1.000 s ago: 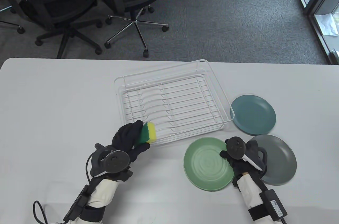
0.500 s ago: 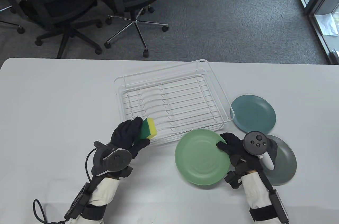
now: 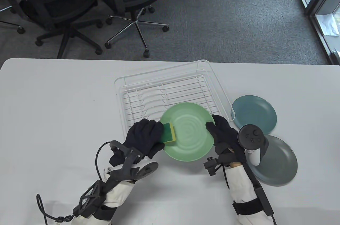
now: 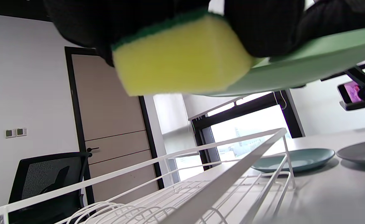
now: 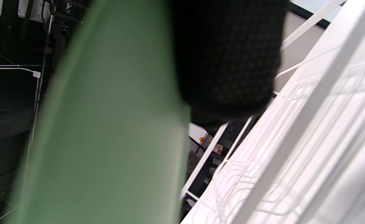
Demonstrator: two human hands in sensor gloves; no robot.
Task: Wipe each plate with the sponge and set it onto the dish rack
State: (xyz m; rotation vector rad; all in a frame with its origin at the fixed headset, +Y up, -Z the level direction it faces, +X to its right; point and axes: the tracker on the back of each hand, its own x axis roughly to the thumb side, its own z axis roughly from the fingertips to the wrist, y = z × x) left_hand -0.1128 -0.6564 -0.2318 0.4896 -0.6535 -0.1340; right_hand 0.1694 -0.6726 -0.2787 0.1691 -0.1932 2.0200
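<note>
My right hand [image 3: 221, 132] grips the right rim of a light green plate [image 3: 190, 133] and holds it in the air over the near edge of the white wire dish rack [image 3: 170, 100]. My left hand [image 3: 147, 136] holds a yellow and green sponge [image 3: 169, 132] against the plate's left edge. The left wrist view shows the sponge [image 4: 179, 59] from below, touching the green plate [image 4: 313, 62] above the rack [image 4: 213, 183]. In the right wrist view the plate [image 5: 107, 124] is a blurred green band beside a gloved finger [image 5: 229, 59].
A teal plate [image 3: 253, 114] lies on the table right of the rack. A grey plate [image 3: 277, 160] lies in front of it, close to my right wrist. Office chairs [image 3: 79, 4] stand on the carpet beyond the table's far edge.
My right hand took the green plate off the table and carried it left and up over the rack's near edge. My left hand brought the sponge right onto the plate.
</note>
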